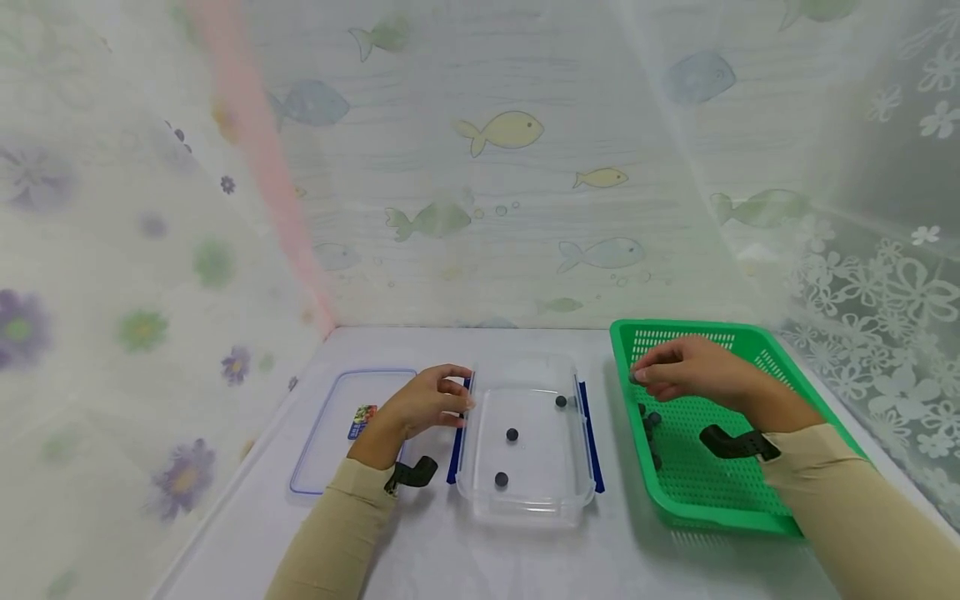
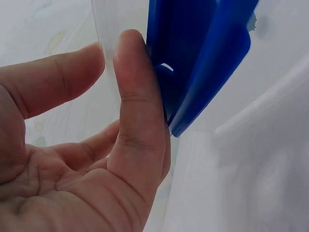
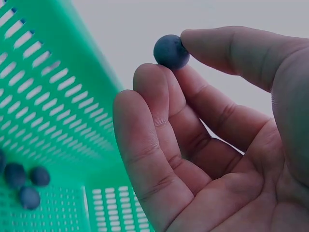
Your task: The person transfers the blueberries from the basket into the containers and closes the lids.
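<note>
My right hand (image 1: 693,371) pinches a blueberry (image 3: 171,51) between thumb and fingertips, over the left rim of the green basket (image 1: 723,521). Several more blueberries (image 3: 29,197) lie in the basket, along its left side. Before me stands a clear plastic container (image 1: 551,512) with a dark blue clip flap (image 1: 592,442) on each side. Three blueberries sit apart on its bottom, one of them a blueberry (image 1: 512,434) near the middle. My left hand (image 1: 427,404) holds the container's left wall between thumb and fingers, beside the blue flap (image 2: 207,63).
Left of the container, a clear lid (image 1: 318,450) with a blue edge line lies flat, bearing a small colourful label (image 1: 362,422). Everything stands on a white-covered table (image 1: 480,567). Curtains (image 1: 495,208) printed with fish and flowers hang behind and at both sides.
</note>
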The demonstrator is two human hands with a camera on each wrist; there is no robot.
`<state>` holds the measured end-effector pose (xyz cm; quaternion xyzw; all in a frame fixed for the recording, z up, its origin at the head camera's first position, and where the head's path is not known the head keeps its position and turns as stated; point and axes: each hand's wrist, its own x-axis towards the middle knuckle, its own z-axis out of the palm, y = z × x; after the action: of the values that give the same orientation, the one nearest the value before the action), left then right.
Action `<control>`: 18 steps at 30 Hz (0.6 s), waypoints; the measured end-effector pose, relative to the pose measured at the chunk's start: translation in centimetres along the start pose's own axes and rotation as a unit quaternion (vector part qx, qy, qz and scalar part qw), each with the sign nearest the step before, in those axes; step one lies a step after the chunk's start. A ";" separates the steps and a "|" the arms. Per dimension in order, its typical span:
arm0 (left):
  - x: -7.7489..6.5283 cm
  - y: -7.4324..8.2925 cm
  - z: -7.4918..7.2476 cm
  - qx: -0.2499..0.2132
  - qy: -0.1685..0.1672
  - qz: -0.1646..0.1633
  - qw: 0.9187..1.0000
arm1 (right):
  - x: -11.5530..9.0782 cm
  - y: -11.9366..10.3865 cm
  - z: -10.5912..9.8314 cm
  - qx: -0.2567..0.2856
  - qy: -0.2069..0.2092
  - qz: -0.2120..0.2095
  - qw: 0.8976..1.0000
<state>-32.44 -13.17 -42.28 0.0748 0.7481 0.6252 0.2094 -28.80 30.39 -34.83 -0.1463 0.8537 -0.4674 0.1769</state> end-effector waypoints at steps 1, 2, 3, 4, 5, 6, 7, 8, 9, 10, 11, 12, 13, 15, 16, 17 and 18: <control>0.0 0.0 0.0 0.000 0.001 0.000 1.000 | 0.2 -0.1 0.2 0.002 0.001 -0.001 1.000; 0.0 -0.1 0.0 0.000 0.001 0.000 1.000 | 0.3 -0.3 0.3 0.002 0.002 0.000 1.000; 0.0 -0.1 0.0 0.000 0.002 0.000 1.000 | 0.5 -0.4 0.5 0.002 0.003 -0.001 1.000; -0.1 -0.1 0.0 0.002 0.002 0.002 1.000 | 0.7 -0.6 0.7 0.002 0.003 -0.002 1.000; -0.1 -0.1 0.0 0.001 0.002 0.002 1.000 | 0.9 -0.8 0.8 0.002 0.003 -0.003 1.000; -0.1 -0.1 -0.1 0.002 0.001 0.003 1.000 | 1.2 -0.9 1.0 0.003 0.003 -0.005 1.000; -0.1 -0.1 -0.1 0.003 0.001 0.005 1.000 | 1.4 -1.1 1.2 0.005 0.003 -0.008 1.000; -0.1 -0.1 -0.1 0.002 0.000 0.005 1.000 | 1.6 -1.3 1.4 0.004 0.002 -0.011 1.000; -0.1 -0.1 -0.1 0.002 -0.001 0.006 1.000 | 1.8 -1.5 1.6 0.002 0.001 -0.015 1.000; -0.1 -0.1 -0.1 0.002 -0.002 0.007 1.000 | 2.0 -1.6 1.7 0.000 -0.001 -0.019 1.000; -0.1 -0.1 -0.1 0.002 -0.003 0.008 1.000 | 2.2 -1.7 1.9 -0.004 -0.001 -0.023 1.000; 0.0 -0.1 -0.1 0.002 -0.005 0.009 1.000 | 2.3 -1.9 2.1 -0.008 -0.001 -0.027 1.000; 0.0 -0.1 -0.2 0.002 -0.007 0.010 1.000 | 2.5 -2.0 2.3 -0.013 -0.001 -0.031 0.999; 0.0 -0.1 -0.2 0.003 -0.010 0.012 1.000 | 2.7 -2.0 2.6 -0.020 -0.001 -0.038 0.999; -0.1 0.0 -0.2 0.003 -0.012 0.013 1.000 | 2.8 -2.0 2.8 -0.026 -0.001 -0.043 0.999; -0.1 0.0 -0.2 0.004 -0.013 0.014 1.000 | 2.9 -2.0 3.0 -0.030 -0.001 -0.048 0.998; -0.1 0.0 -0.2 0.002 -0.014 0.014 1.000 | 3.1 -2.0 3.1 -0.034 0.000 -0.053 0.998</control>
<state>-32.42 -13.41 -42.23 0.0942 0.7455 0.6252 0.2110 -29.99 25.75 -35.23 -0.1971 0.8604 -0.4464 0.1470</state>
